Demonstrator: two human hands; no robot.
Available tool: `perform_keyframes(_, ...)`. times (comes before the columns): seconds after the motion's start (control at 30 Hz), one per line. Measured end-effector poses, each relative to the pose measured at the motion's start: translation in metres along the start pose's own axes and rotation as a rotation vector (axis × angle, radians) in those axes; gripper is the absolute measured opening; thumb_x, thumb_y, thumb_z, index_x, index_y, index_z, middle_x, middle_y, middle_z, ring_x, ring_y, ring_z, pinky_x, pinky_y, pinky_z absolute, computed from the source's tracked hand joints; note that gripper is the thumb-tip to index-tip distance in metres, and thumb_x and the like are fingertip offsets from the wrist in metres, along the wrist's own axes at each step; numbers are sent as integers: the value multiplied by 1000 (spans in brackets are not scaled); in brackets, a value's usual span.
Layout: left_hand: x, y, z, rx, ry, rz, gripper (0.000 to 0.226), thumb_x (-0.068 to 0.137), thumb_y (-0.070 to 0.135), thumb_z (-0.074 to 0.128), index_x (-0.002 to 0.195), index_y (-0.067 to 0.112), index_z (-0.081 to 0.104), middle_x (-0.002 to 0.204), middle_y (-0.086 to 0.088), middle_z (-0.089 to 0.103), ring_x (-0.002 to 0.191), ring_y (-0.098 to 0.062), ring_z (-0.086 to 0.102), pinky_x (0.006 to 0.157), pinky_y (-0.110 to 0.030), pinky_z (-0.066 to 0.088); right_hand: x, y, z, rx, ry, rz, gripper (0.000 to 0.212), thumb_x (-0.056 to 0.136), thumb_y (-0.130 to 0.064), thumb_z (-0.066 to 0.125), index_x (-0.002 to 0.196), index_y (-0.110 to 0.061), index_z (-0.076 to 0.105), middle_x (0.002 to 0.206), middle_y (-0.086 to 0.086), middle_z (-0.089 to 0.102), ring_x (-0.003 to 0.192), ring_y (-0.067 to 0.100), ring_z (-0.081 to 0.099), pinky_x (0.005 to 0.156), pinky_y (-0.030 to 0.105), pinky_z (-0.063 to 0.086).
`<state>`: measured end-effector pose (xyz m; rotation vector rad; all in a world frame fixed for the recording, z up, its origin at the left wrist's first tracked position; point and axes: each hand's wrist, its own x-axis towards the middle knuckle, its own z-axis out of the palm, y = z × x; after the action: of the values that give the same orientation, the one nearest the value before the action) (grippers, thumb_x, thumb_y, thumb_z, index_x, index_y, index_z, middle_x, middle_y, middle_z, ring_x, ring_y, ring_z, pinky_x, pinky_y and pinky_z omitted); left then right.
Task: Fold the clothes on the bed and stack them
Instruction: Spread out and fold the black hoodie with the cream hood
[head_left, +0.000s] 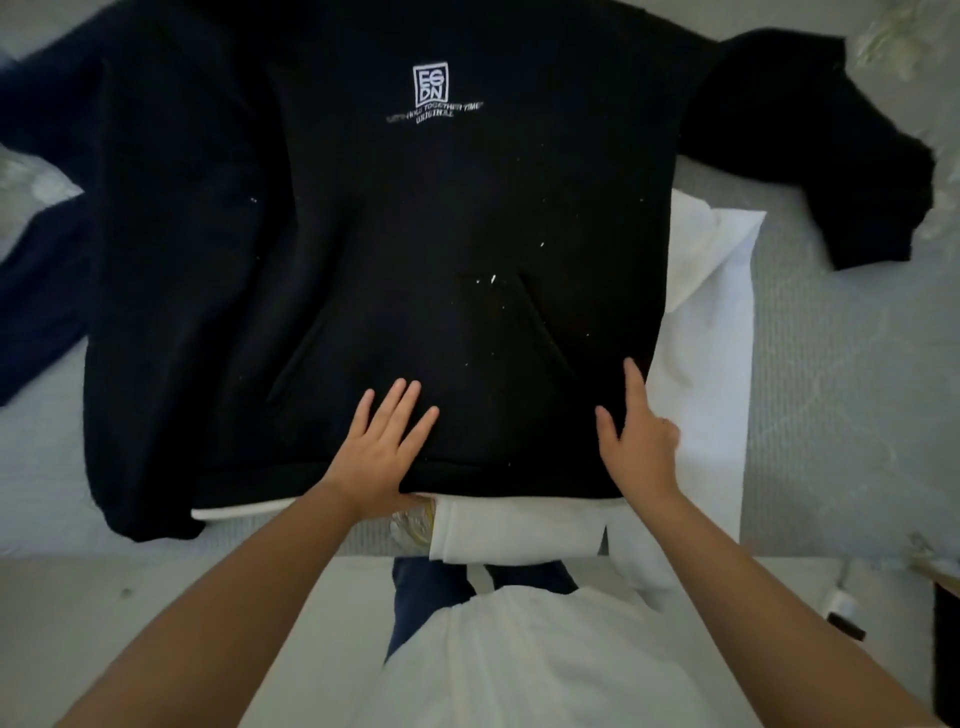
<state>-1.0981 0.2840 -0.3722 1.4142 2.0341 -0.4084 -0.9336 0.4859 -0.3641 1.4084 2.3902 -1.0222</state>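
A black hoodie (363, 234) with a white chest logo lies spread face up on the bed, its right sleeve (831, 156) bent out to the side. It lies over a white garment (711, 322) that sticks out at the right and under the hem. My left hand (382, 452) rests flat, fingers apart, on the hoodie's lower front near the hem. My right hand (636, 441) rests on the hoodie's lower right edge with the index finger stretched out and the other fingers curled. Neither hand holds cloth.
A dark navy garment (36, 291) lies at the left, partly under the hoodie. The grey bed cover (841, 364) shows on the right. The bed's near edge runs just below the hem. Small objects (841, 608) stand on the floor at the lower right.
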Motion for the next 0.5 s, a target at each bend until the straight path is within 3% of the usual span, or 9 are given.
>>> perform_keyframes(0.07, -7, 2, 7, -2, 4, -18, 91, 87, 30, 55, 139, 10, -16, 151, -23, -11, 129, -37, -30, 105, -45, -17, -14, -4, -4, 25, -37, -64, 57, 95, -12, 44, 145, -16, 17, 96, 18, 62, 78, 26, 58, 78, 34, 47)
perform_keyframes(0.1, -9, 2, 9, -27, -14, -26, 82, 91, 13, 46, 139, 12, -21, 151, -19, -19, 128, -33, -35, 104, -40, -22, -19, -7, -9, -11, -24, -98, 55, 95, -11, 44, 145, -15, 19, 96, 20, 61, 77, 26, 57, 72, 34, 48)
perform_keyframes(0.17, -12, 4, 14, -94, 7, -20, 79, 87, -7, 38, 143, 10, -15, 151, -16, -22, 136, -28, -27, 105, -33, -21, -31, -12, -18, -135, 41, -148, 53, 95, -12, 43, 144, -16, 23, 91, 20, 57, 69, 22, 50, 63, 30, 42)
perform_keyframes(0.27, -25, 3, 15, -150, 46, 30, 80, 85, -11, 37, 143, 7, -13, 151, -14, -21, 139, -26, -22, 106, -28, -18, -54, -19, -25, -325, 123, -153, 52, 95, -14, 45, 144, -17, 25, 94, 19, 50, 64, 21, 41, 60, 31, 36)
perform_keyframes(0.37, -46, 4, 26, -115, -7, 42, 78, 87, -6, 39, 143, 7, -14, 151, -15, -21, 139, -27, -22, 110, -33, -14, -77, -13, -12, -513, 84, -56, 53, 97, -20, 41, 146, -19, 20, 103, 20, 47, 66, 22, 39, 62, 31, 35)
perform_keyframes(0.5, -65, 13, 49, -82, -145, -11, 80, 89, 2, 43, 143, 7, -16, 150, -15, -24, 138, -28, -22, 113, -40, -9, -89, -1, 22, -758, -111, 95, 60, 98, -24, 39, 147, -22, 5, 124, 18, 38, 92, 25, 50, 79, 31, 38)
